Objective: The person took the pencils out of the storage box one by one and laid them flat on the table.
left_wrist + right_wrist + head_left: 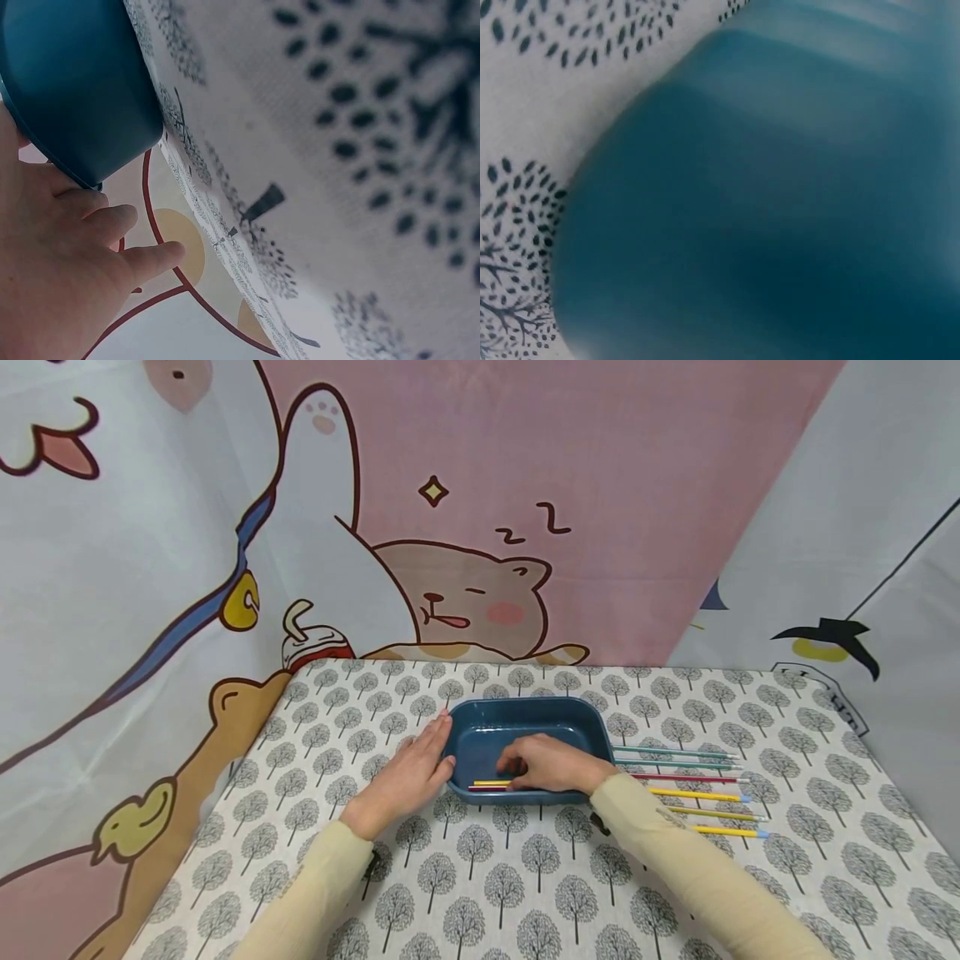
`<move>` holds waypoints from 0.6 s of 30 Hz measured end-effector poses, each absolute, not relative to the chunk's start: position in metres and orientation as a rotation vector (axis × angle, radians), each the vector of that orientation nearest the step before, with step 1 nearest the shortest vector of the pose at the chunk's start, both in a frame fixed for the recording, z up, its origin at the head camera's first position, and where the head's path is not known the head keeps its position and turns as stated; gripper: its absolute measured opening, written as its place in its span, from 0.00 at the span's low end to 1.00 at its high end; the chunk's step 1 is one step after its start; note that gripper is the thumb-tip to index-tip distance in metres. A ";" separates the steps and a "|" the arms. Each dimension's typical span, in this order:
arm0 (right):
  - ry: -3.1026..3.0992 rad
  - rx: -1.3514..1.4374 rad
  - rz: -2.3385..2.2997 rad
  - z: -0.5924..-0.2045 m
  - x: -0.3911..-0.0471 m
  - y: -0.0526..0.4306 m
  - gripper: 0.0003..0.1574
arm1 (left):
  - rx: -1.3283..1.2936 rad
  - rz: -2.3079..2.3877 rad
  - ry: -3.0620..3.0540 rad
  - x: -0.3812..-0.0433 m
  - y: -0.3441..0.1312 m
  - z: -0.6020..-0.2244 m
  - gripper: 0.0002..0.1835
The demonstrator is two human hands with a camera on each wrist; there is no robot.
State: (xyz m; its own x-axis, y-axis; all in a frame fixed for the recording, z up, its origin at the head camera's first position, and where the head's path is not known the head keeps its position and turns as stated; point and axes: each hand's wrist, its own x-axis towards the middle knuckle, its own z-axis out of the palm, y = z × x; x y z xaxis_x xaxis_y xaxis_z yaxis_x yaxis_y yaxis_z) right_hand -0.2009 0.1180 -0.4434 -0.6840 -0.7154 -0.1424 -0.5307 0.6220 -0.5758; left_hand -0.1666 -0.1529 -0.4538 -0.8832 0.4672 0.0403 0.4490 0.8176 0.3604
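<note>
A dark blue rectangular dish (480, 703) sits on the cloth. Along its left end lies my left hand (408, 777), fingers mostly straight against the side and thumb near the rim; the left wrist view shows its fingers (112, 221) by the dish wall (82, 82). My right hand (551, 762) reaches into the dish with curled fingers, pinching at a yellow pencil (489, 782) beside a dark red pencil (483, 788) along the front wall. The hand hides their right parts. In the right wrist view only the blurred dish (742, 187) and cloth show.
Right of the dish, several pencils lie side by side, among them a teal pencil (675, 751), a red pencil (686, 777) and a yellow pencil (731, 832), partly behind the right sleeve (675, 852). A tree-print cloth (502, 893) covers the table; cartoon curtains (637, 485) stand behind.
</note>
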 end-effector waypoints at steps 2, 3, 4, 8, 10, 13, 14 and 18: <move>2.484 -1.003 -0.712 -0.444 -0.202 0.117 0.15 | 0.746 0.574 2.946 -0.167 -0.153 -0.454 0.36; 2.483 -1.002 -0.707 -0.444 -0.202 0.117 0.14 | 0.748 0.578 2.946 -0.167 -0.153 -0.454 0.36; 2.481 -1.007 -0.700 -0.444 -0.203 0.117 0.14 | 0.751 0.583 2.946 -0.167 -0.153 -0.454 0.36; 2.488 -1.034 -0.662 -0.445 -0.204 0.115 0.13 | 0.756 0.589 2.947 -0.167 -0.153 -0.454 0.36; 2.495 -1.046 -0.646 -0.446 -0.205 0.114 0.13 | 0.754 0.586 2.949 -0.168 -0.153 -0.454 0.36; 2.496 -1.046 -0.639 -0.448 -0.205 0.113 0.12 | 0.751 0.590 2.949 -0.168 -0.153 -0.454 0.36; 2.494 -1.041 -0.641 -0.448 -0.205 0.113 0.11 | 0.750 0.592 2.949 -0.168 -0.153 -0.454 0.36; 2.489 -1.021 -0.660 -0.448 -0.205 0.113 0.09 | 0.742 0.599 2.944 -0.167 -0.153 -0.454 0.36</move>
